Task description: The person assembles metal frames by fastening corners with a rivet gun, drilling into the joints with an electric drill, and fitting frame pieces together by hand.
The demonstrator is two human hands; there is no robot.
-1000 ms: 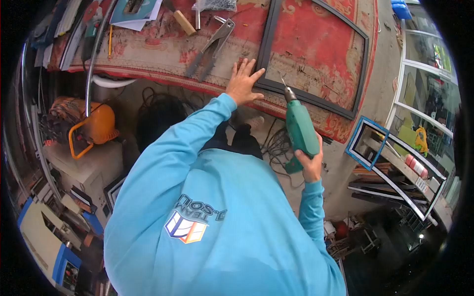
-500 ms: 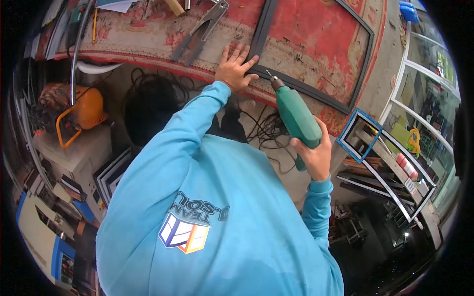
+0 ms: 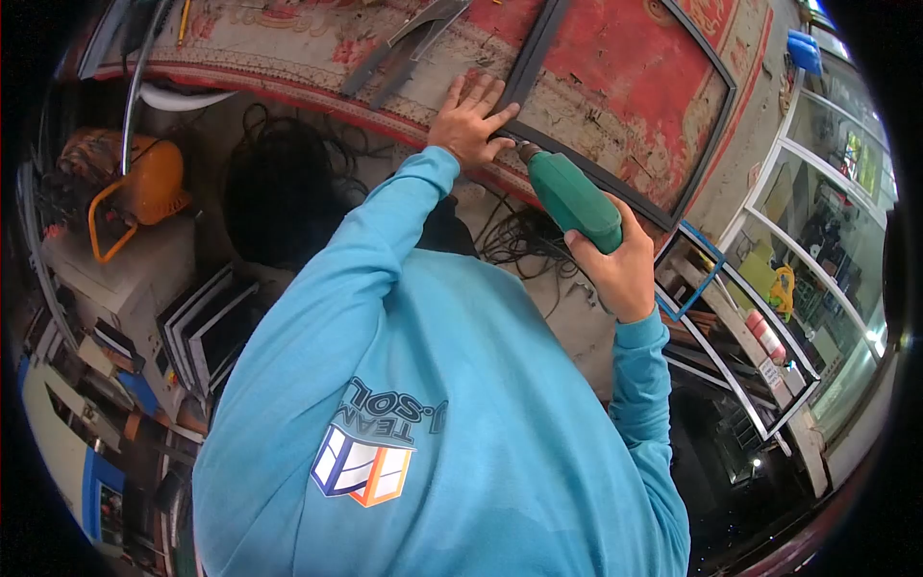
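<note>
Across from me, the right hand (image 3: 620, 264) has its fingers clamped around a green drill (image 3: 577, 197), chuck near one corner of the dark frame (image 3: 535, 53) on the red-patterned surface (image 3: 625, 82), where the left hand (image 3: 466, 130) rests, fingers apart.

Two grips show: the left grip (image 3: 468, 129) at 12 o'clock and the right grip (image 3: 623, 274) at 3. There is one green drill (image 3: 575, 200) at 2 o'clock. One bench (image 3: 288, 65) carries one dark frame (image 3: 536, 50) at 1 o'clock, one two-handled tool (image 3: 372, 67) at 12 and one yellow pencil (image 3: 184, 21) between 10 and 11. One orange tank (image 3: 157, 180) stands at 10 o'clock.
</note>
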